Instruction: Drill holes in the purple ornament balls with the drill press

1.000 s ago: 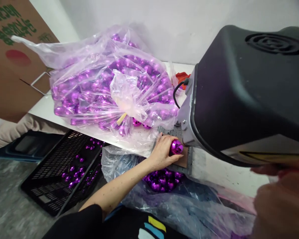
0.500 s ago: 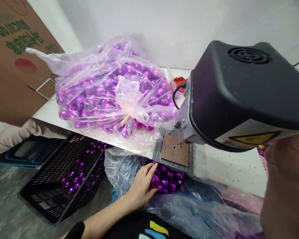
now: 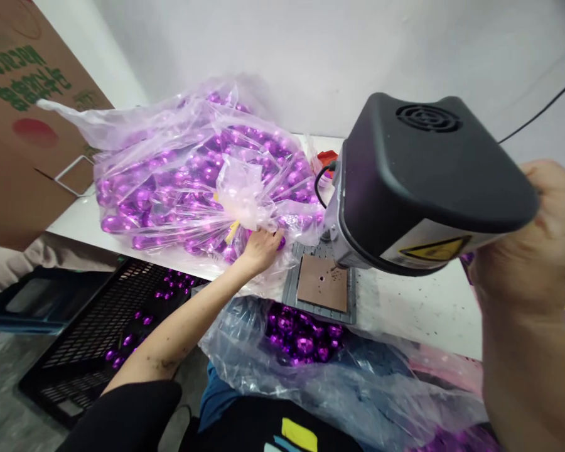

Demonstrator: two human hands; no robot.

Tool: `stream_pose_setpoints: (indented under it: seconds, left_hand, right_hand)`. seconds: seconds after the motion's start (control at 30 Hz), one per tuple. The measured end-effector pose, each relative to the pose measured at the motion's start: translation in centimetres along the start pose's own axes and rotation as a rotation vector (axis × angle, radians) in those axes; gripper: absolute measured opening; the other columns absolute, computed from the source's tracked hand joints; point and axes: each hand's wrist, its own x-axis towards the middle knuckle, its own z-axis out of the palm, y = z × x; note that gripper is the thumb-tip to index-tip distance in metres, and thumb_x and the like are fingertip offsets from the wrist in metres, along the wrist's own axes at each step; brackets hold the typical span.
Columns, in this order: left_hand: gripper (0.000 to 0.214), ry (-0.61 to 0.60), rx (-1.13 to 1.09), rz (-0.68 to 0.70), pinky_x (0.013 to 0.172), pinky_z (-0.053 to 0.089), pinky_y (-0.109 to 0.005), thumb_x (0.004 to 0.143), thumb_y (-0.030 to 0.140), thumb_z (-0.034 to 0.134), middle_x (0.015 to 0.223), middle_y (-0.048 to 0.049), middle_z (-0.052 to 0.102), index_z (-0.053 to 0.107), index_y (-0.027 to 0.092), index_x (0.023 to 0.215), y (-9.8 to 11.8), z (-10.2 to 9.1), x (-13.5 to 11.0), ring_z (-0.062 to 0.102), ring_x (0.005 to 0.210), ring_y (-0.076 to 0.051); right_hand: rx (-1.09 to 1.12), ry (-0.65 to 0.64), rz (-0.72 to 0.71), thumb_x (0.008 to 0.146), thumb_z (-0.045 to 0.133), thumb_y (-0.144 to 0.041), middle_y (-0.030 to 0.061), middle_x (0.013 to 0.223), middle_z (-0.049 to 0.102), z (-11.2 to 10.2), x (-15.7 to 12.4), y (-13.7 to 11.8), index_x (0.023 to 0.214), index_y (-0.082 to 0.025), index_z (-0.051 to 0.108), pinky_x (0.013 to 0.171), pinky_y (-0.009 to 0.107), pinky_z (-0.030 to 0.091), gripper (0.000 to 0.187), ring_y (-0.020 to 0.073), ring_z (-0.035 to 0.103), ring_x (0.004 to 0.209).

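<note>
Half a sec. on, our left hand [image 3: 262,251] has left the open plastic bag [image 3: 282,383] on our lap and now reaches far across to the near edge of the tied clear bag [image 3: 183,169], just near of its gathered neck. Its fingers are bent, w/ a shiny purple ball [image 3: 281,243] right beside the tips; whether they're clamped on it or only resting there, we can't tell.

One sec. ago the same hand had a ball at the brown board [image 3: 322,282] — now, as in the prev. frame, the board sits bare on its grey base [image 3: 289,295], hole and dark specks in view. The dark-purple pile [image 3: 304,336] in the lap bag, approx. half a sec. ago under our fingers, lies uncovered.

Our right hand [image 3: 541,245], a blur low at right one sec. ago, shows higher up at the right end of the black machine [image 3: 419,182]; its fingers are hidden behind the housing, so we can't tell the grip. The machine's right end, cut off before, is now in full view. At left, the cardboard box [image 3: 23,157] and black crate [image 3: 70,358] remain.
</note>
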Motion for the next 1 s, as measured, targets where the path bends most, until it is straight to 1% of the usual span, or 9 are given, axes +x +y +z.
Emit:
stream_pose_setpoints:
  seconds: [0.13, 0.23, 0.33, 0.4, 0.5, 0.63, 0.7, 0.87, 1.0]
  left_hand:
    - [0.038, -0.015, -0.243, -0.054, 0.086, 0.050, -0.043, 0.082, 0.024, 0.070, 0.106, -0.0134, 0.069, 0.060, 0.016, 0.117, 0.5, -2.1, -1.8, 0.064, 0.100, -0.029]
    - [0.049, -0.045, -0.854, -0.232, 0.087, 0.052, -0.039, 0.081, 0.035, 0.074, 0.114, -0.0098, 0.066, 0.055, 0.020, 0.124, 1.7, -4.5, -4.9, 0.065, 0.101, -0.024]
    - [0.055, -0.268, -1.433, -0.350, 0.085, 0.055, -0.036, 0.081, 0.039, 0.074, 0.110, -0.0075, 0.067, 0.054, 0.023, 0.129, 3.4, -5.0, -7.5, 0.066, 0.100, -0.022]
    - [0.055, -0.415, -1.619, -0.398, 0.085, 0.056, -0.038, 0.079, 0.041, 0.075, 0.108, -0.0077, 0.068, 0.057, 0.023, 0.128, 4.6, -4.0, -8.4, 0.068, 0.100, -0.024]
    - [0.048, -0.393, -1.551, -0.394, 0.088, 0.056, -0.040, 0.081, 0.044, 0.075, 0.109, -0.0075, 0.068, 0.062, 0.021, 0.121, 6.2, -1.8, -8.5, 0.067, 0.101, -0.024]
    - [0.053, -0.111, -1.044, -0.209, 0.101, 0.048, -0.045, 0.078, 0.042, 0.079, 0.118, -0.0076, 0.068, 0.062, 0.022, 0.124, 7.6, 0.6, -7.2, 0.063, 0.111, -0.027]
    - [0.054, -0.014, -0.910, -0.153, 0.103, 0.046, -0.046, 0.077, 0.039, 0.081, 0.121, -0.0085, 0.068, 0.061, 0.021, 0.125, 7.9, 1.6, -6.6, 0.062, 0.113, -0.028]
    - [0.048, 0.096, -0.996, -0.087, 0.099, 0.050, -0.039, 0.081, 0.034, 0.078, 0.119, -0.0060, 0.070, 0.059, 0.022, 0.123, 8.6, 3.5, -5.5, 0.065, 0.109, -0.024]
    - [0.046, 0.118, -0.915, -0.025, 0.100, 0.048, -0.042, 0.081, 0.038, 0.079, 0.116, -0.0076, 0.070, 0.061, 0.020, 0.120, 9.4, 4.2, -4.7, 0.065, 0.108, -0.026]
  right_hand:
    - [-0.019, -0.009, -0.001, 0.088, 0.062, -0.037, -0.0001, 0.070, 0.048, 0.1, 0.1, -0.7, 0.078, -0.007, 0.057, 0.062, 0.012, 0.035, 0.032, -0.0030, 0.044, 0.069]
    - [-0.034, 0.016, 0.024, 0.088, 0.061, -0.040, -0.0009, 0.069, 0.047, 0.2, 0.0, -1.3, 0.079, -0.008, 0.056, 0.059, 0.013, 0.030, 0.034, -0.0027, 0.043, 0.067]
    - [-0.007, -0.010, 0.105, 0.089, 0.058, -0.045, -0.0027, 0.061, 0.044, 0.3, -0.2, -1.7, 0.080, -0.011, 0.053, 0.054, 0.015, 0.025, 0.035, -0.0021, 0.042, 0.058]
    - [0.007, -0.036, 0.144, 0.089, 0.056, -0.048, -0.0033, 0.058, 0.043, 0.3, -0.2, -1.9, 0.081, -0.013, 0.052, 0.053, 0.016, 0.025, 0.036, -0.0016, 0.043, 0.054]
    - [0.029, -0.045, 0.132, 0.089, 0.057, -0.052, -0.0031, 0.058, 0.043, 0.3, -0.3, -1.8, 0.081, -0.012, 0.051, 0.052, 0.015, 0.027, 0.041, -0.0016, 0.043, 0.054]
    - [0.024, -0.028, 0.051, 0.088, 0.060, -0.050, -0.0019, 0.065, 0.043, 0.2, -0.1, -1.2, 0.078, -0.009, 0.051, 0.055, 0.012, 0.028, 0.044, -0.0037, 0.040, 0.061]
    - [0.009, -0.016, 0.019, 0.088, 0.060, -0.049, -0.0011, 0.068, 0.044, 0.2, -0.1, -1.1, 0.077, -0.008, 0.051, 0.056, 0.011, 0.028, 0.043, -0.0039, 0.038, 0.065]
    - [-0.020, 0.018, -0.010, 0.088, 0.060, -0.050, -0.0001, 0.070, 0.044, 0.3, -0.1, -1.2, 0.077, -0.008, 0.054, 0.058, 0.014, 0.026, 0.044, -0.0021, 0.037, 0.068]
    - [-0.036, 0.015, -0.006, 0.088, 0.058, -0.053, 0.0007, 0.071, 0.044, 0.4, -0.1, -1.3, 0.077, -0.009, 0.053, 0.060, 0.016, 0.027, 0.046, -0.0006, 0.040, 0.071]
